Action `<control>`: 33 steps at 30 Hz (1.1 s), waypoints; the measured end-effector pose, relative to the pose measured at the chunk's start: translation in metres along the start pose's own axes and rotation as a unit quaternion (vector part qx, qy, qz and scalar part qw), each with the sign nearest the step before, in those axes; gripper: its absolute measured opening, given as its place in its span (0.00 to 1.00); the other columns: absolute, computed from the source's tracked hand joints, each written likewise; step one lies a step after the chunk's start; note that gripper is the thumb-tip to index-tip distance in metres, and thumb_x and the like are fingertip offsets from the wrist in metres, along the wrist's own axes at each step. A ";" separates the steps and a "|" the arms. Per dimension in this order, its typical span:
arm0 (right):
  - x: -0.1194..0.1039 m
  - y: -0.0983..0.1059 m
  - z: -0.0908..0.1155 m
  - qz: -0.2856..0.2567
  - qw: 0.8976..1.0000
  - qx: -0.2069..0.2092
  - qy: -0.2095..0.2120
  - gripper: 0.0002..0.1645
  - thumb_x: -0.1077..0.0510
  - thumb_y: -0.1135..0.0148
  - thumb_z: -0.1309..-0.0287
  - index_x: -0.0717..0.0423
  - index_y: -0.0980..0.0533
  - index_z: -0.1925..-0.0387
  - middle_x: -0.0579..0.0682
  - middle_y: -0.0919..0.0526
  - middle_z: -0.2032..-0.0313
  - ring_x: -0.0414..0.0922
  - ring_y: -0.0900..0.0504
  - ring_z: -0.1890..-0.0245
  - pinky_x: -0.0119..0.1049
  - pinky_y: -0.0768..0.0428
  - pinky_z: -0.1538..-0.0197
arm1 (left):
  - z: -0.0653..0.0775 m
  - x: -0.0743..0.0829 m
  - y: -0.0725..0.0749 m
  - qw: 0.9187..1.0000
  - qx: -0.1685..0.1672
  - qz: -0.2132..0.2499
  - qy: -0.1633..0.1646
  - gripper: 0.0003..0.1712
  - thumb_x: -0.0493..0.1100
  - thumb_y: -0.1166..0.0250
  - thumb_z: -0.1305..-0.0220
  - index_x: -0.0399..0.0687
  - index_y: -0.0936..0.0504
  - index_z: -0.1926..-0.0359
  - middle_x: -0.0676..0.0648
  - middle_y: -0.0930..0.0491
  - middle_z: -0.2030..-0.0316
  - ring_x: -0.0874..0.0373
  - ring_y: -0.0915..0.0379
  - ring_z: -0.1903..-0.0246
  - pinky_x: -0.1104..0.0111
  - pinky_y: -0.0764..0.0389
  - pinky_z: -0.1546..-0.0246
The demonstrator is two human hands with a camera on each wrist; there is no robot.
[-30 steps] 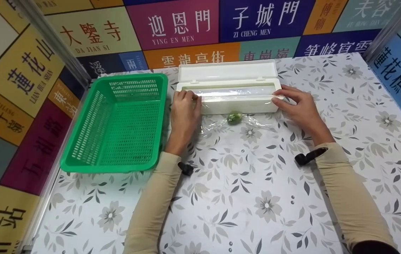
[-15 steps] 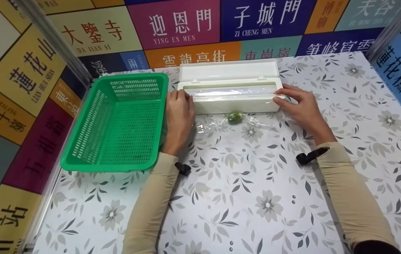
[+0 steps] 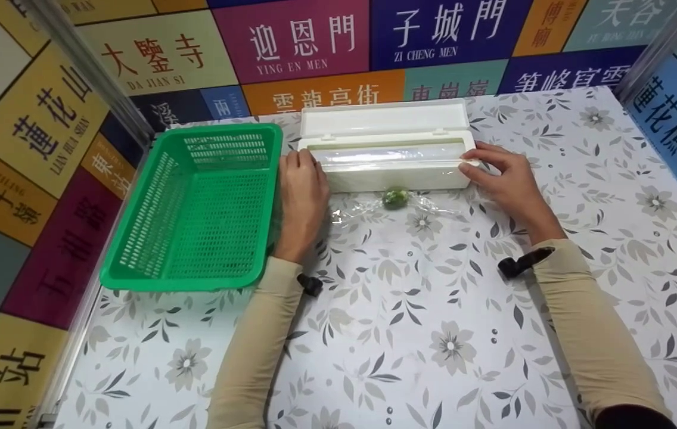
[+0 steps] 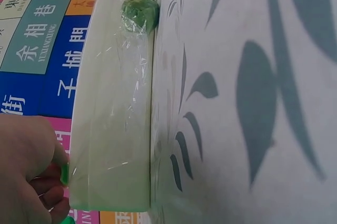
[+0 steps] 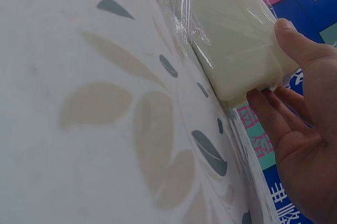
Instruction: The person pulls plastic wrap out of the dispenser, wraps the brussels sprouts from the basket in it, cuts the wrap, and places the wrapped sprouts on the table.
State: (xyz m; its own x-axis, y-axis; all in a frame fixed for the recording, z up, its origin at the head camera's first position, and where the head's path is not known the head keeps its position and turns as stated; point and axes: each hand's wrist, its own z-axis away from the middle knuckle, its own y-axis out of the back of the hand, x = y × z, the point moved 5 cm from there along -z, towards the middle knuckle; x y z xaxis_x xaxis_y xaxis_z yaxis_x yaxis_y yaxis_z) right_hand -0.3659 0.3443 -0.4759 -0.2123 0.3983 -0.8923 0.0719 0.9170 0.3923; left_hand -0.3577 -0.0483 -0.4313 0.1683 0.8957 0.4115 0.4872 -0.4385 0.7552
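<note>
A white cling film dispenser box (image 3: 398,177) stands at the back of the table, its lid (image 3: 385,119) tipped back and a roll of film (image 3: 392,153) showing inside. My left hand (image 3: 303,196) holds the box's left end with curled fingers; in the left wrist view the fingertips are partly hidden. At the other end my right hand (image 3: 508,182) grips the corner, thumb in front; the right wrist view shows the thumb (image 5: 292,37) on the film-covered box. Clear film (image 3: 353,211) hangs over the box front onto the table, around a small round green vegetable piece (image 3: 396,198).
A green plastic basket (image 3: 273,226) stands on the left, close beside my left hand, with nothing seen in it. The flowered tablecloth (image 3: 410,333) stretches in front of the box. Printed panels (image 3: 309,44) wall in the back and sides.
My left hand has slid left along the box front to its left end, beside the basket, then stayed there. The right hand, box and green piece have not visibly moved.
</note>
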 end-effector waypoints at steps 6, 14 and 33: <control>-0.015 -0.001 0.006 0.001 1.000 -0.001 -0.004 0.23 0.51 0.24 0.31 0.60 0.13 0.43 0.58 0.24 0.25 0.48 0.30 0.20 0.40 0.34 0.16 | -0.001 0.003 -0.001 1.000 0.004 -0.026 0.000 0.12 0.36 0.45 0.19 0.34 0.20 0.46 0.35 0.18 0.51 0.40 0.26 0.45 0.53 0.23 0.41; -0.035 -0.001 0.013 0.000 1.000 -0.005 -0.006 0.23 0.50 0.25 0.31 0.61 0.13 0.43 0.60 0.24 0.25 0.49 0.30 0.20 0.39 0.34 0.17 | -0.003 0.004 -0.003 0.998 0.006 -0.054 0.009 0.11 0.31 0.44 0.26 0.36 0.21 0.46 0.35 0.21 0.50 0.39 0.28 0.46 0.53 0.24 0.40; -0.023 -0.003 0.008 -0.010 1.000 -0.011 -0.014 0.24 0.49 0.25 0.31 0.61 0.13 0.42 0.58 0.25 0.24 0.48 0.31 0.20 0.42 0.35 0.16 | -0.001 -0.003 -0.008 0.999 -0.007 0.024 0.038 0.21 0.24 0.41 0.38 0.42 0.20 0.46 0.37 0.24 0.41 0.42 0.33 0.41 0.55 0.24 0.36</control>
State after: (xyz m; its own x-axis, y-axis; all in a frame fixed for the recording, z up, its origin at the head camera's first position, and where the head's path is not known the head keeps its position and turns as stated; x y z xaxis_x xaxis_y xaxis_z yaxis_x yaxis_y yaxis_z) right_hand -0.3531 0.3326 -0.4580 -0.1853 0.3797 -0.9063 0.0469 0.9247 0.3778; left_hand -0.3628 -0.0476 -0.4376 0.1252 0.8662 0.4837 0.4673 -0.4816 0.7414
